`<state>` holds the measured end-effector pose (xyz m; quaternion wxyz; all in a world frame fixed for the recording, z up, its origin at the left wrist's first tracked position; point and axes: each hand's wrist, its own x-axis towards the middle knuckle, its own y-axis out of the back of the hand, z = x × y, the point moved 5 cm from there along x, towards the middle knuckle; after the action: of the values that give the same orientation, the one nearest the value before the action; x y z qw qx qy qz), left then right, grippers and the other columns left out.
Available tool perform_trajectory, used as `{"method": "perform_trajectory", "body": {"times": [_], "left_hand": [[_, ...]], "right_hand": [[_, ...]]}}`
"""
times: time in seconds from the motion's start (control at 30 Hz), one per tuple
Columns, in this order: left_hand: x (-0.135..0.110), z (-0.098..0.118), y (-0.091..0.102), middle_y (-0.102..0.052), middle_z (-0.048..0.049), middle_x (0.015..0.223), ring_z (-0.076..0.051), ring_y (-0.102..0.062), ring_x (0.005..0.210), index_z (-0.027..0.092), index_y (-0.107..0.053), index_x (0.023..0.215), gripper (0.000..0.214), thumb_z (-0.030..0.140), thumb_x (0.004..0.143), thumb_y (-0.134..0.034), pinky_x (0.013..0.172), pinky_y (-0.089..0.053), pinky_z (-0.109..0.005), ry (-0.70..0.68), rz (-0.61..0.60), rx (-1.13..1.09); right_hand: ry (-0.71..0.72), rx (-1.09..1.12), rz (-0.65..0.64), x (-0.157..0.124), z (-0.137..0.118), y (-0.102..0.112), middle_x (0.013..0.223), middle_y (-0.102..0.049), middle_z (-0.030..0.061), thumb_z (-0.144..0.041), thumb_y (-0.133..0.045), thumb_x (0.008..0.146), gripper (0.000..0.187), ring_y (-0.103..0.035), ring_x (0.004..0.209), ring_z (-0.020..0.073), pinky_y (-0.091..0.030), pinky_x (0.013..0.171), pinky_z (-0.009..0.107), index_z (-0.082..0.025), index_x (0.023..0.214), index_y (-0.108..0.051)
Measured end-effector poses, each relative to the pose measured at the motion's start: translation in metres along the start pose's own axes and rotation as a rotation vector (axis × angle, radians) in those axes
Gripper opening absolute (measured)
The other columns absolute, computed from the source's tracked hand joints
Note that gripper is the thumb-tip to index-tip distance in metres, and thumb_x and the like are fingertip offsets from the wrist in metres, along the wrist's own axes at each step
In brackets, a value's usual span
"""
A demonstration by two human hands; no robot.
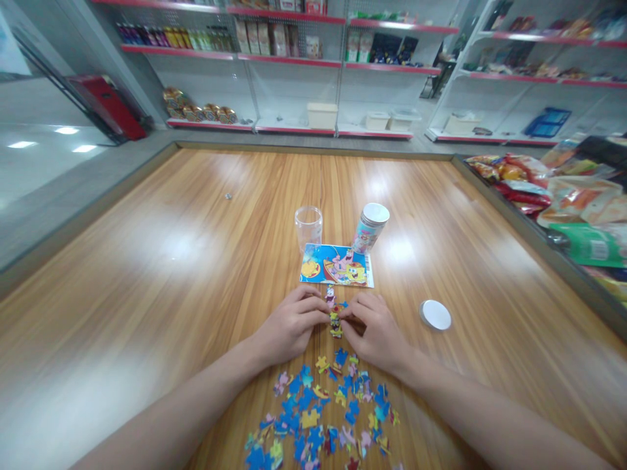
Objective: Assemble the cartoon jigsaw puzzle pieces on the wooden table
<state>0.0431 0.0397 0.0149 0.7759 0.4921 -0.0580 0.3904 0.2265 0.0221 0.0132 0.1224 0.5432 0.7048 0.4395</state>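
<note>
A few joined jigsaw puzzle pieces [336, 324] lie on the table between my hands, showing yellow and red parts of a cartoon figure. My left hand [295, 321] touches their left side with curled fingers. From the right, my right hand [375, 329] pinches at the same pieces, its thumb and forefinger close together. A pink piece [330, 297] sits just above them. Beyond my hands lies a picture card [337, 265] with cartoon figures on a blue ground. Many loose puzzle pieces [309, 418], blue, yellow and pink, are scattered between my forearms.
A clear plastic cup [308, 225] and a printed can [371, 228] stand behind the card. A round white lid [435, 315] lies right of my right hand. Snack bags [582, 196] are heaped past the table's right edge. Store shelves [289, 62] line the back.
</note>
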Motion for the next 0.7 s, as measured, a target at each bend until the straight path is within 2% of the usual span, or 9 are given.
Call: {"method": "perform_trajectory", "body": {"times": [0.33, 0.53, 0.7], "left_hand": [[0.0, -0.001, -0.001, -0.069, -0.009, 0.114, -0.027, -0.05, 0.117, 0.019, -0.066, 0.122, 0.043, -0.003, 0.091, -0.046, 0.104, -0.049, -0.05, 0.052, -0.041, 0.011], [0.0, 0.0, -0.001, -0.069, -0.0086, 0.114, -0.026, -0.05, 0.117, 0.018, -0.066, 0.12, 0.041, -0.002, 0.09, -0.046, 0.106, -0.048, -0.049, 0.064, -0.042, 0.0], [0.0, 0.0, -0.002, -0.068, -0.0091, 0.112, -0.027, -0.05, 0.116, 0.019, -0.066, 0.12, 0.042, -0.002, 0.088, -0.047, 0.105, -0.048, -0.051, 0.067, -0.035, -0.003]], "right_hand": [[0.127, 0.076, -0.048, 0.001, -0.01, -0.001, 0.09, -0.059, 0.0052, -0.017, -0.068, 0.086, 0.004, -0.055, 0.086, 0.0212, -0.042, 0.079, 0.038, -0.02, 0.089, -0.067], [0.2, 0.066, -0.145, -0.001, -0.014, -0.005, 0.091, -0.058, 0.0041, -0.021, -0.071, 0.086, 0.01, -0.054, 0.088, 0.021, -0.042, 0.08, 0.038, -0.021, 0.096, -0.068], [0.209, 0.051, -0.158, -0.001, -0.016, -0.006, 0.09, -0.057, 0.004, -0.022, -0.07, 0.088, 0.009, -0.053, 0.087, 0.021, -0.041, 0.078, 0.037, -0.021, 0.096, -0.067]]}}
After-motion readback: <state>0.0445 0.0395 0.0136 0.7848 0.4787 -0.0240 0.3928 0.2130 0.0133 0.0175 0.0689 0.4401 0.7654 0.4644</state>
